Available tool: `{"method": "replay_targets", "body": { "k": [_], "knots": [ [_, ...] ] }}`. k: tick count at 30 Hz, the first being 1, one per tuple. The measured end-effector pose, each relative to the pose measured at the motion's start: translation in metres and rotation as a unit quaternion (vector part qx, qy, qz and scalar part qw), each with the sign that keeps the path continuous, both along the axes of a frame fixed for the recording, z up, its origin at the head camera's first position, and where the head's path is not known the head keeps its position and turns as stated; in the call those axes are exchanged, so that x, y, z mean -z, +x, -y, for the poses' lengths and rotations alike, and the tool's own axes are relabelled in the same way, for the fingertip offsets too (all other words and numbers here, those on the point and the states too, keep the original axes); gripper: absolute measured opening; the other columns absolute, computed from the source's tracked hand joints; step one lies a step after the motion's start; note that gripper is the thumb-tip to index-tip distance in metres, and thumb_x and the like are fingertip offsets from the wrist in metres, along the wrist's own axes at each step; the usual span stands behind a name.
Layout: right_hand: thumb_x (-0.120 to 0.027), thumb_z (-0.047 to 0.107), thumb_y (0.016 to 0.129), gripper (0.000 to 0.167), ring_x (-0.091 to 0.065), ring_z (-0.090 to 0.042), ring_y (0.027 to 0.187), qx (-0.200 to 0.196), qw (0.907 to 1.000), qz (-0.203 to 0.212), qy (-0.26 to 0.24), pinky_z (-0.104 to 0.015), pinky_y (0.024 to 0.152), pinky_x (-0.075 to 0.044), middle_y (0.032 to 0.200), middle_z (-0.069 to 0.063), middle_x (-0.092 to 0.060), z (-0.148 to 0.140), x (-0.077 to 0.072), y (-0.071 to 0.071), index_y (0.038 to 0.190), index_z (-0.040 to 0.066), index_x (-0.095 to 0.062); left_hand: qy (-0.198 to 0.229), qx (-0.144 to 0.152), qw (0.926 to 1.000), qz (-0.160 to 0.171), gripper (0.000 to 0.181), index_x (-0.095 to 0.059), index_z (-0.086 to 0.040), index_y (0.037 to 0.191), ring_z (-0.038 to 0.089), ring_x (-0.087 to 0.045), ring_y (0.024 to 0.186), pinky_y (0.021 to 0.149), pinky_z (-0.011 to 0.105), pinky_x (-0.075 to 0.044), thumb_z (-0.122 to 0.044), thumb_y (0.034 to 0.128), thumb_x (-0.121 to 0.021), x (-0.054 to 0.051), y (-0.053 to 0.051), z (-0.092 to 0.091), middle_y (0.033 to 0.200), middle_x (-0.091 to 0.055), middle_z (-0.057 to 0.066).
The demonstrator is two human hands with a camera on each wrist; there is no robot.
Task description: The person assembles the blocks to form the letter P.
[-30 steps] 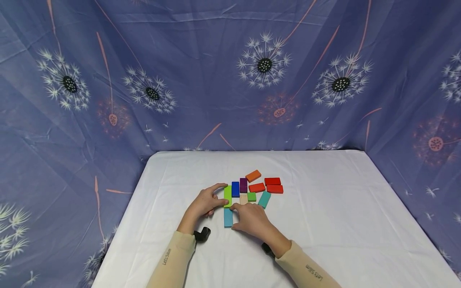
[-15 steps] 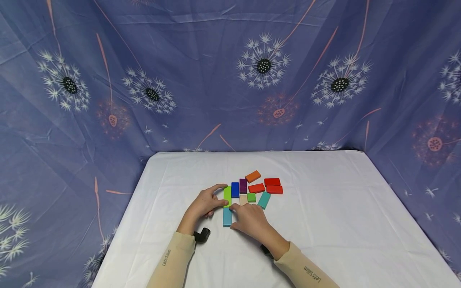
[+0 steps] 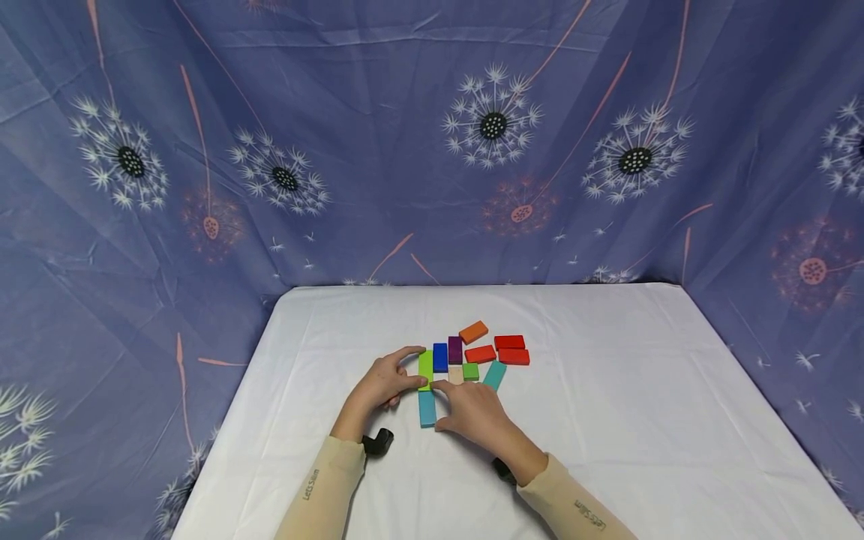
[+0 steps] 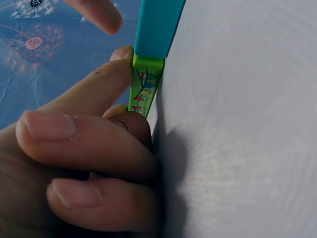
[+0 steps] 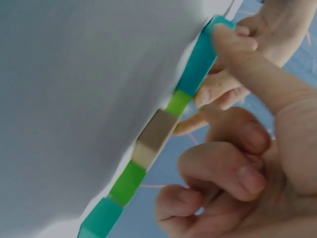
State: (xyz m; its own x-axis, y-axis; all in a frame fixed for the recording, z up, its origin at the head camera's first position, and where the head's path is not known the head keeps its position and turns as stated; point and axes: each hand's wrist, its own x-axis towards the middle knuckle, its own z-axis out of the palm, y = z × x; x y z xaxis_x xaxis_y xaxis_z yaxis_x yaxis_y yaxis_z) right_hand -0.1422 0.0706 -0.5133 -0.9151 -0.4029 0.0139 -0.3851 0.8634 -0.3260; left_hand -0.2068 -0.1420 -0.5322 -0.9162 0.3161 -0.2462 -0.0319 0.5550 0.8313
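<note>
My left hand (image 3: 379, 379) holds a lime green block (image 3: 425, 367) by its ends, index finger at the far end and thumb at the near end. Small printed flags show on the block's end in the left wrist view. Against its near end lies a light blue block (image 3: 427, 409), in line with it. Beside the blue block my right hand (image 3: 475, 412) spreads its thumb and index finger; a narrow gap separates the thumb from the block in the head view. In the right wrist view its other fingers (image 5: 218, 168) are loosely bent around nothing.
Blue (image 3: 440, 358) and purple (image 3: 455, 350) blocks stand just right of the lime one. Beige (image 3: 456, 375), green (image 3: 470, 372) and teal (image 3: 496, 375) blocks lie beyond my right hand. Orange (image 3: 474, 332) and several red blocks (image 3: 514, 357) lie farther back on the white tablecloth (image 3: 607, 420).
My right thumb has drawn slightly right, away from the light blue block. That block shifted slightly toward the lime one, then back a little. My left hand keeps its hold.
</note>
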Motion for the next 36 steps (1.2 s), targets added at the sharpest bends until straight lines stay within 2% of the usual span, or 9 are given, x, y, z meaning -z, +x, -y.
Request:
{"method": "replay_targets", "body": {
  "k": [4,11,16,20,22,24,29,36],
  "knots": [
    [-0.098,0.04,0.074,0.071,-0.047,-0.009,0.061,0.012,0.9995,0.017,-0.024,-0.023,0.055,-0.033,0.061,0.01,-0.051,-0.012,-0.004,-0.005,0.137,0.019,-0.073,0.001,0.002,1.0,-0.004,0.07,-0.053,-0.032,0.155,0.01,-0.045,0.034,0.038,0.026,-0.04,-0.035,0.0926,-0.084,0.001,0.0,0.0,0.055,-0.054,-0.002],
    [-0.097,0.039,0.074,0.075,-0.047,-0.013,0.063,0.076,0.9961,0.027,-0.037,-0.027,0.059,-0.036,0.063,0.006,-0.051,-0.038,-0.009,-0.022,0.142,0.023,-0.069,-0.003,-0.003,1.0,0.0,0.07,-0.054,-0.033,0.155,0.01,-0.045,0.034,0.039,0.026,-0.039,-0.035,0.092,-0.084,0.001,0.001,0.0,0.056,-0.053,-0.002],
    [-0.099,0.037,0.073,0.076,-0.05,-0.015,0.068,0.089,0.9943,0.038,-0.044,-0.029,0.062,-0.042,0.067,0.003,-0.056,-0.049,-0.005,-0.03,0.142,0.024,-0.07,-0.006,-0.006,1.0,0.0,0.069,-0.054,-0.032,0.154,0.011,-0.045,0.035,0.039,0.026,-0.038,-0.034,0.0919,-0.084,0.001,0.001,-0.001,0.056,-0.053,-0.002],
    [-0.099,0.038,0.072,0.074,-0.063,-0.019,0.086,0.089,0.9944,0.041,-0.041,-0.036,0.075,-0.056,0.098,-0.002,-0.077,-0.049,0.001,-0.033,0.14,0.025,-0.071,-0.011,-0.008,0.9999,-0.001,0.069,-0.054,-0.033,0.154,0.011,-0.045,0.035,0.039,0.026,-0.037,-0.035,0.0919,-0.084,0.0,0.0,-0.002,0.056,-0.052,-0.003],
    [-0.099,0.039,0.073,0.073,-0.067,-0.022,0.097,0.09,0.9944,0.042,-0.038,-0.041,0.082,-0.059,0.116,-0.004,-0.079,-0.048,0.003,-0.034,0.139,0.024,-0.072,-0.014,-0.009,0.9999,-0.001,0.069,-0.054,-0.033,0.154,0.011,-0.045,0.035,0.039,0.025,-0.037,-0.035,0.0919,-0.084,0.0,0.0,-0.003,0.056,-0.052,-0.003],
    [-0.098,0.039,0.073,0.072,-0.069,-0.024,0.103,0.091,0.9944,0.042,-0.034,-0.044,0.087,-0.06,0.124,-0.005,-0.078,-0.047,0.004,-0.035,0.138,0.025,-0.072,-0.017,-0.009,0.9998,-0.002,0.069,-0.054,-0.033,0.154,0.011,-0.045,0.035,0.039,0.025,-0.037,-0.035,0.0921,-0.084,0.0,-0.001,-0.003,0.056,-0.052,-0.003],
    [-0.098,0.039,0.074,0.069,-0.07,-0.024,0.104,0.091,0.9947,0.039,-0.027,-0.045,0.087,-0.06,0.124,-0.005,-0.078,-0.046,0.005,-0.036,0.136,0.024,-0.074,-0.019,-0.01,0.9998,0.0,0.07,-0.053,-0.032,0.154,0.012,-0.045,0.036,0.039,0.025,-0.036,-0.036,0.0921,-0.084,0.0,-0.001,-0.004,0.058,-0.051,-0.003],
    [-0.097,0.04,0.074,0.067,-0.07,-0.023,0.097,0.087,0.9954,0.039,-0.013,-0.041,0.08,-0.059,0.12,-0.006,-0.079,-0.043,0.005,-0.036,0.135,0.025,-0.074,-0.021,-0.011,0.9997,-0.002,0.07,-0.053,-0.031,0.154,0.012,-0.045,0.036,0.039,0.025,-0.034,-0.036,0.0915,-0.085,-0.002,0.001,-0.004,0.058,-0.052,-0.003]
  ]
}}
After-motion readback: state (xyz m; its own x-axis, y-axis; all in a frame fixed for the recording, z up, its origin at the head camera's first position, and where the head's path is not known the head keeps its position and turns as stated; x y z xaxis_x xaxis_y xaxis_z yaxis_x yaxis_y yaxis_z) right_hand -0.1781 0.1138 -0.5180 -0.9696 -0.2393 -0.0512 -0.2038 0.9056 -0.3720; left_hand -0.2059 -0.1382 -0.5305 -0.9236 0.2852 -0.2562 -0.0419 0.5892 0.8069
